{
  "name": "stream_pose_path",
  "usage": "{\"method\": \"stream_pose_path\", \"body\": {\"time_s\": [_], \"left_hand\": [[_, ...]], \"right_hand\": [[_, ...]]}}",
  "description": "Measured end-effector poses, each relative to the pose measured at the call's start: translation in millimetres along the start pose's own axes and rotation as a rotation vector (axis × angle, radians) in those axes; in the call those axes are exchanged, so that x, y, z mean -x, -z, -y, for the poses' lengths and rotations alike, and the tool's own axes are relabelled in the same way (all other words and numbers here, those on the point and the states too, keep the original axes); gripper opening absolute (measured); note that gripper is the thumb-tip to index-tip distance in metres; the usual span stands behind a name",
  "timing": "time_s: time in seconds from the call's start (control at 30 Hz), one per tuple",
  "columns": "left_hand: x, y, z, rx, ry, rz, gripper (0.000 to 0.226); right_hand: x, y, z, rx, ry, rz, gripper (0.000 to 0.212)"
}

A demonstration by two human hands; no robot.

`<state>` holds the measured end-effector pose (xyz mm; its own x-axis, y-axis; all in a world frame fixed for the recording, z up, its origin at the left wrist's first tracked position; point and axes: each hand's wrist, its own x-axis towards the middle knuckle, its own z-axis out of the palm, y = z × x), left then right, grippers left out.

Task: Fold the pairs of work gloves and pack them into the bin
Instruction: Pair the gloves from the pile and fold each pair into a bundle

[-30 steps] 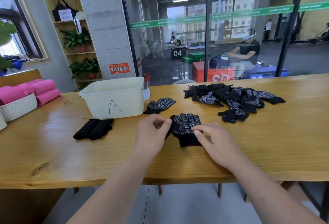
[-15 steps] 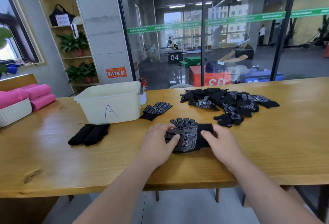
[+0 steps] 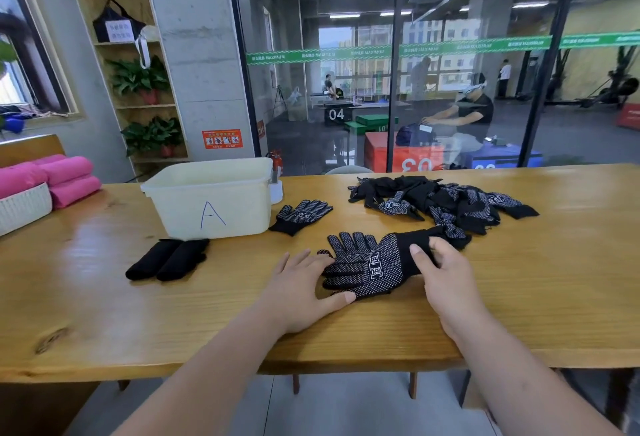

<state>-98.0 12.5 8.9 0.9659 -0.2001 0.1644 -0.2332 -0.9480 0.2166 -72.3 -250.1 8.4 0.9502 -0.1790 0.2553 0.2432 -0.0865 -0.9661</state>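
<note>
A pair of black dotted work gloves (image 3: 370, 264) lies stacked flat on the wooden table (image 3: 104, 314), fingers pointing left and cuffs to the right. My left hand (image 3: 301, 288) rests flat on the table with its fingertips on the glove fingers. My right hand (image 3: 441, 274) grips the black cuffs. A white bin marked "A" (image 3: 211, 198) stands at the back left. A folded black pair (image 3: 169, 259) lies in front of the bin. A single dotted glove (image 3: 301, 215) lies beside the bin. A pile of gloves (image 3: 440, 201) sits at the back right.
A white woven basket (image 3: 24, 207) and rolled pink towels (image 3: 65, 176) stand at the far left. A glass wall runs behind the table, with a seated person beyond it. The table's front edge is just under my forearms.
The glove pair has turned from fingers pointing away to lying sideways, fingers left. My right hand shifted onto the cuffs and my left hand flattened on the finger end.
</note>
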Motion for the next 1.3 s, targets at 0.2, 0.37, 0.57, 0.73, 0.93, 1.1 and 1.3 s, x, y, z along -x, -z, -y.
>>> {"method": "stream_pose_path", "body": {"time_s": [0.2, 0.37, 0.57, 0.73, 0.93, 1.1, 1.3], "left_hand": [[6.4, 3.6, 19.8, -0.025, -0.008, 0.024, 0.092], [11.7, 0.7, 23.7, 0.039, 0.033, -0.049, 0.081], [14.4, 2.7, 21.7, 0.065, 0.102, -0.159, 0.063], [17.5, 5.0, 21.2, 0.042, 0.083, -0.161, 0.074], [15.6, 3.1, 27.2, 0.130, 0.021, -0.088, 0.071], [16.6, 4.4, 20.4, 0.076, 0.054, -0.154, 0.086], [15.0, 4.4, 20.1, 0.015, 0.119, -0.057, 0.098]], "right_hand": [[1.3, 5.1, 1.5, -0.116, -0.035, -0.031, 0.054], [-1.0, 4.8, 8.4, -0.177, -0.076, -0.038, 0.026], [-8.9, 2.5, 60.7, -0.177, 0.070, 0.042, 0.018], [-12.1, -0.3, 105.7, 0.002, 0.166, 0.314, 0.020], [-8.0, -1.4, 127.1, -0.023, 0.122, 0.490, 0.024], [-15.3, -1.6, 126.6, 0.065, 0.122, 0.534, 0.016], [-22.4, -19.5, 126.9, 0.170, 0.140, 0.546, 0.017]]}}
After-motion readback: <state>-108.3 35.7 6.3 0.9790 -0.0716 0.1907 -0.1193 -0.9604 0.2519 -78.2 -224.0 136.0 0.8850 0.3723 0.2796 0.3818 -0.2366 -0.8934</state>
